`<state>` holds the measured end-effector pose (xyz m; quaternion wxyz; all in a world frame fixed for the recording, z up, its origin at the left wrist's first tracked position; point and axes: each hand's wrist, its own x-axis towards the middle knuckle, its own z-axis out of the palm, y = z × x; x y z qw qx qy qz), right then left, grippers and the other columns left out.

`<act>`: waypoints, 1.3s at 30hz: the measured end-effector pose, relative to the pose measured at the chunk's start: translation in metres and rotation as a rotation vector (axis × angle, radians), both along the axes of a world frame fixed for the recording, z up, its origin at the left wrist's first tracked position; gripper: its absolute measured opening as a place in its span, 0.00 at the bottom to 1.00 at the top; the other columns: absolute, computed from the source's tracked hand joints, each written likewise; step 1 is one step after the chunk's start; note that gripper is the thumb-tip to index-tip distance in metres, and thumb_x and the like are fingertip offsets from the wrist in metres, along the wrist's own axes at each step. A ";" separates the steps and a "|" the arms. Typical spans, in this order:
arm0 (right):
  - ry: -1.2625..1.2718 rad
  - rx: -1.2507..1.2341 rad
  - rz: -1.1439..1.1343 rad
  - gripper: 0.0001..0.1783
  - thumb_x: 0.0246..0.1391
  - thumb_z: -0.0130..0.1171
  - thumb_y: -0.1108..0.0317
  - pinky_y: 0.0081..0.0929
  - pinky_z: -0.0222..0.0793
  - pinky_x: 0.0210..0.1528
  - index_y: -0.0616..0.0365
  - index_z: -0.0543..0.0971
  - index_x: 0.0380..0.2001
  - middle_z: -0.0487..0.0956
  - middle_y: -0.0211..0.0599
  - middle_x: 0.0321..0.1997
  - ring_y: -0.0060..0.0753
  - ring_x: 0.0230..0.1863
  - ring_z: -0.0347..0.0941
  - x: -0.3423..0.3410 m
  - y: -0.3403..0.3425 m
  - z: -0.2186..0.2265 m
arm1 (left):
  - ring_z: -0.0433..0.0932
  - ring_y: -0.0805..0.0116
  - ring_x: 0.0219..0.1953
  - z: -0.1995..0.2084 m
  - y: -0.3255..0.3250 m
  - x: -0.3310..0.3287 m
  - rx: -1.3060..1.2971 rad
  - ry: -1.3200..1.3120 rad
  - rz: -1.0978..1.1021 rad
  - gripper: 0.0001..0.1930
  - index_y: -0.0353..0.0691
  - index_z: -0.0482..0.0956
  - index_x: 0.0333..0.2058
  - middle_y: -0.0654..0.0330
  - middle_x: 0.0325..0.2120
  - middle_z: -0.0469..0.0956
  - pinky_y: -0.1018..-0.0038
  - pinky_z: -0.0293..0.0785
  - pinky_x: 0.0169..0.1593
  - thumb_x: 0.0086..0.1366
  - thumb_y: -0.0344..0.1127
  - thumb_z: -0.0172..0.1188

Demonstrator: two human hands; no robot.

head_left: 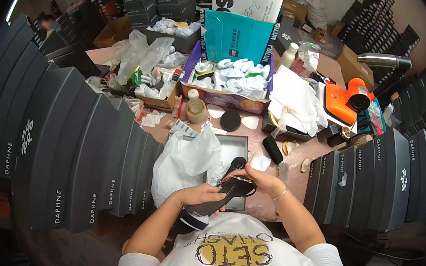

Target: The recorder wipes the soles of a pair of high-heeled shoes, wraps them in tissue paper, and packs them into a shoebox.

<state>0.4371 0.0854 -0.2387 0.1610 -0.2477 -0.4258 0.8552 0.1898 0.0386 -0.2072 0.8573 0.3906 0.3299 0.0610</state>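
Note:
A black shoe [205, 206] with a pale band at its lower left end lies across my hands, in front of my shirt. My left hand [201, 194] is closed over its middle. At the end with a thin dark strap, my right hand [263, 180] grips it, thumb raised and fingers partly hidden. Just beyond is an open grey shoe box [242, 143], with white tissue paper [187, 159] spilling over its left side. Another black item [236, 166], perhaps the second shoe, shows at the box, partly behind my hands.
Tall stacks of dark shoe boxes [64, 148] [368, 179] flank me. On the pink table [296, 163] stand a purple carton [230, 101] of white paper wads, a glue bottle [195, 106], a round black lid [230, 121], a black brush-like block [272, 150] and an orange heat tool [342, 104].

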 end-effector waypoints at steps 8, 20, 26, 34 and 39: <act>-0.441 0.955 0.168 0.26 0.52 0.62 0.58 0.31 0.65 0.54 0.65 0.74 0.49 0.78 0.49 0.45 0.41 0.50 0.73 -0.026 -0.008 0.046 | 0.80 0.71 0.29 -0.027 -0.015 0.005 -0.026 0.090 -0.113 0.21 0.34 0.72 0.45 0.58 0.37 0.78 0.80 0.77 0.33 0.67 0.48 0.51; -0.748 0.655 0.136 0.22 0.61 0.49 0.57 0.33 0.67 0.47 0.67 0.73 0.46 0.77 0.54 0.41 0.47 0.43 0.74 0.014 -0.051 0.009 | 0.61 0.55 0.61 -0.012 -0.062 0.009 -0.393 -0.884 1.040 0.45 0.37 0.57 0.61 0.48 0.58 0.63 0.55 0.51 0.65 0.58 0.70 0.45; -0.536 0.278 -0.433 0.18 0.63 0.47 0.61 0.24 0.66 0.45 0.66 0.74 0.44 0.79 0.40 0.39 0.31 0.39 0.74 -0.010 -0.082 -0.024 | 0.74 0.66 0.43 -0.041 -0.027 0.046 -0.121 -0.440 1.166 0.29 0.36 0.69 0.50 0.57 0.40 0.75 0.66 0.70 0.50 0.63 0.56 0.55; -0.530 0.757 -0.359 0.13 0.58 0.52 0.70 0.28 0.69 0.47 0.66 0.73 0.44 0.78 0.47 0.40 0.43 0.44 0.75 -0.008 -0.062 0.020 | 0.73 0.61 0.39 -0.044 -0.024 0.050 -0.568 -0.378 1.245 0.30 0.40 0.73 0.42 0.56 0.33 0.73 0.65 0.70 0.48 0.59 0.64 0.53; -0.861 1.117 0.129 0.41 0.45 0.65 0.55 0.39 0.71 0.45 0.68 0.62 0.57 0.68 0.54 0.55 0.55 0.45 0.73 -0.018 -0.080 0.044 | 0.73 0.60 0.41 -0.059 -0.027 0.062 -0.543 -0.392 1.173 0.30 0.40 0.72 0.44 0.55 0.34 0.73 0.62 0.70 0.50 0.60 0.64 0.52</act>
